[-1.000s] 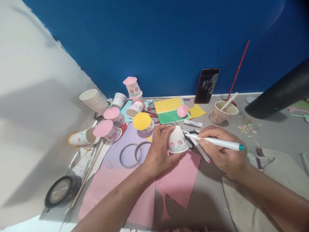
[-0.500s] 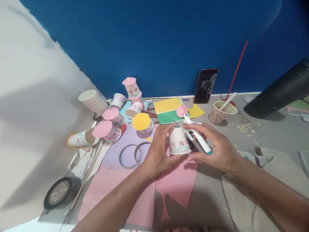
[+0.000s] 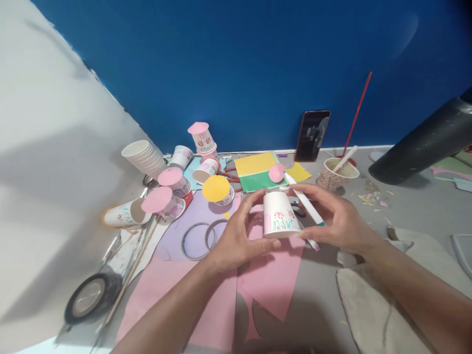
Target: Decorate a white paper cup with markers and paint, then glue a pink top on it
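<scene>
A white paper cup, its rim down, has red and teal drawing round its lower part and a pink patch at the left. My left hand grips the cup from the left, thumb at the rim and fingers near the base. My right hand holds a white marker with a teal end, its tip pointing up and left. The right thumb is at the cup's right rim. Behind the marker tip lies a pink paper disc. Below the cup is pink paper.
Decorated cups with pink and yellow discs and a cup stack stand left. Tape rings lie on purple paper. A phone leans on the blue wall, beside a cup of glue-like stuff. Cloth lies right.
The cup has turned, bringing its pink patch into view, and appears larger. My right hand has shifted slightly with the marker still in it.
</scene>
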`<state>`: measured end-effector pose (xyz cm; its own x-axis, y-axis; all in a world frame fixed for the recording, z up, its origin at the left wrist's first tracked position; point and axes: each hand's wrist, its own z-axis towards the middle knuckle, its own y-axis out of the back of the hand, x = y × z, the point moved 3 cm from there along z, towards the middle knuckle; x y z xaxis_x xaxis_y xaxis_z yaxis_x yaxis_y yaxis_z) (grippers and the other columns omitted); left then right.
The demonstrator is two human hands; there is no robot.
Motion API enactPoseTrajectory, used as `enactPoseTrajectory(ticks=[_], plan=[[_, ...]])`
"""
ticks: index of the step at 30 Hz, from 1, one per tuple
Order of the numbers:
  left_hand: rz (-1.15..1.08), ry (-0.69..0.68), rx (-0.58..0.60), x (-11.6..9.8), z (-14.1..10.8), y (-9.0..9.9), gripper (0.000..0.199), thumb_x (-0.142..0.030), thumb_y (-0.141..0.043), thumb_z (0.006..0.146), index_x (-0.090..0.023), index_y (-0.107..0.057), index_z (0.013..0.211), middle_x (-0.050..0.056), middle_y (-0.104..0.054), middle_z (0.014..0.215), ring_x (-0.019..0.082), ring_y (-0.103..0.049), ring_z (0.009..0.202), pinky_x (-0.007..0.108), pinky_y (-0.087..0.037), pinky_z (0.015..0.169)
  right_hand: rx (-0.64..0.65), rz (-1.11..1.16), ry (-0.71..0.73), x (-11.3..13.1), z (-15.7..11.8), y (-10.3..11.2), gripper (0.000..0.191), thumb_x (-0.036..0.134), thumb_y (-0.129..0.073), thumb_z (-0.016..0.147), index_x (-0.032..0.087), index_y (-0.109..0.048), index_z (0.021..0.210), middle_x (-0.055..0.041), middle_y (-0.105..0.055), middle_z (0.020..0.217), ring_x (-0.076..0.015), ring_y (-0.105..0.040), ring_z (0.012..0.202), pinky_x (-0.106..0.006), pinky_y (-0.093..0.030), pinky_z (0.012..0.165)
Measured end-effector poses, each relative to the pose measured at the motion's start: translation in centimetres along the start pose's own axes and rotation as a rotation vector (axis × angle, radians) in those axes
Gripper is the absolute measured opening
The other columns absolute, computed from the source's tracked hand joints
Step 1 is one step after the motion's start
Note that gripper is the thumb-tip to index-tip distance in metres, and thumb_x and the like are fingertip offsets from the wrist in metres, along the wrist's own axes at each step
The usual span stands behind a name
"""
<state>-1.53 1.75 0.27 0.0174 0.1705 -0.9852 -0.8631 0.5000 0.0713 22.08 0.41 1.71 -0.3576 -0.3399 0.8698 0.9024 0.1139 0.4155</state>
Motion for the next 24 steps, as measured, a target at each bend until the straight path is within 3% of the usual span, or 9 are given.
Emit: enactPoseTrajectory(ticks=[3, 6, 9, 10, 14, 16, 19, 24], plan=[[-0.109, 0.017, -0.006, 0.0, 0.3, -0.1, 0.076, -0.030, -0.088, 0.079, -0.028, -0.054, 0.147, 0.013, -0.053, 0.158, 0.033, -0.063, 0.137, 0.051, -0.057, 0.114, 0.010, 0.082, -0.063, -0.7, 0.1, 0.2, 0.079, 0.047, -0.093, 0.077, 0.027, -0.060, 0.146, -0.0145, -0.070, 0.145, -0.0315, -0.076, 0.120, -0.042, -0.066, 0.096], [0.012, 0.011, -0.124, -0.3, 0.5, 0.1, 0.070, -0.025, -0.088, 0.075, -0.027, -0.059, 0.139, 0.011, -0.059, 0.149, 0.031, -0.063, 0.135, 0.048, -0.057, 0.112, 0.020, 0.083, -0.070, -1.0, 0.0, 0.0, 0.086, 0.047, -0.093, 0.078, 0.030, -0.054, 0.154, -0.0154, -0.064, 0.154, -0.0335, -0.072, 0.127, -0.044, -0.066, 0.098], [0.184, -0.017, -0.208, -0.5, 0.6, 0.3, 0.071, -0.024, -0.089, 0.071, -0.026, -0.059, 0.135, 0.011, -0.059, 0.143, 0.031, -0.060, 0.134, 0.045, -0.059, 0.106, -0.062, 0.018, 0.036, -0.3, -0.2, -0.1, 0.094, 0.048, -0.095, 0.076, 0.033, -0.050, 0.158, -0.0135, -0.067, 0.150, -0.0333, -0.071, 0.128, -0.043, -0.065, 0.098], [0.225, -0.036, -0.215, -0.4, 0.6, 0.3, 0.071, -0.024, -0.089, 0.070, -0.026, -0.058, 0.134, 0.011, -0.058, 0.142, 0.031, -0.059, 0.133, 0.045, -0.059, 0.106, -0.108, -0.033, 0.091, 0.3, -0.3, -0.1, 0.088, 0.044, -0.093, 0.080, 0.033, -0.052, 0.156, -0.0121, -0.071, 0.142, -0.0315, -0.074, 0.122, -0.042, -0.066, 0.096], [0.321, -0.101, -0.208, 0.1, 0.5, 0.3, 0.067, -0.021, -0.082, 0.075, -0.027, -0.055, 0.136, 0.011, -0.057, 0.141, 0.030, -0.057, 0.134, 0.046, -0.058, 0.105, -0.265, -0.247, 0.370, 3.3, -1.0, -0.1, 0.030, 0.021, -0.069, 0.099, 0.029, -0.072, 0.128, -0.0051, -0.078, 0.093, -0.0242, -0.075, 0.083, -0.039, -0.062, 0.072], [0.365, -0.122, -0.203, 0.3, 0.5, 0.3, 0.066, -0.017, -0.078, 0.076, -0.026, -0.054, 0.137, 0.012, -0.056, 0.142, 0.030, -0.056, 0.135, 0.045, -0.057, 0.105, -0.264, -0.260, 0.451, 4.4, -1.2, -0.2, 0.023, 0.018, -0.064, 0.101, 0.028, -0.076, 0.118, -0.0048, -0.077, 0.084, -0.0247, -0.073, 0.076, -0.040, -0.059, 0.067], [0.425, -0.145, -0.193, 0.4, 0.4, 0.3, 0.067, -0.015, -0.075, 0.077, -0.025, -0.052, 0.139, 0.013, -0.055, 0.142, 0.030, -0.055, 0.135, 0.046, -0.056, 0.107, -0.252, -0.245, 0.419, 4.6, -1.3, -0.3, 0.018, 0.018, -0.067, 0.099, 0.027, -0.078, 0.111, -0.0049, -0.081, 0.091, -0.0247, -0.077, 0.080, -0.039, -0.062, 0.069], [0.464, -0.178, -0.196, 0.2, 0.4, 0.3, 0.066, -0.014, -0.075, 0.077, -0.026, -0.052, 0.137, 0.012, -0.057, 0.140, 0.029, -0.056, 0.133, 0.044, -0.056, 0.105, -0.210, -0.187, 0.282, 3.5, -1.1, -0.9, 0.007, 0.019, -0.068, 0.098, 0.023, -0.073, 0.097, -0.0007, -0.077, 0.078, -0.0161, -0.070, 0.061, -0.029, -0.055, 0.054]])
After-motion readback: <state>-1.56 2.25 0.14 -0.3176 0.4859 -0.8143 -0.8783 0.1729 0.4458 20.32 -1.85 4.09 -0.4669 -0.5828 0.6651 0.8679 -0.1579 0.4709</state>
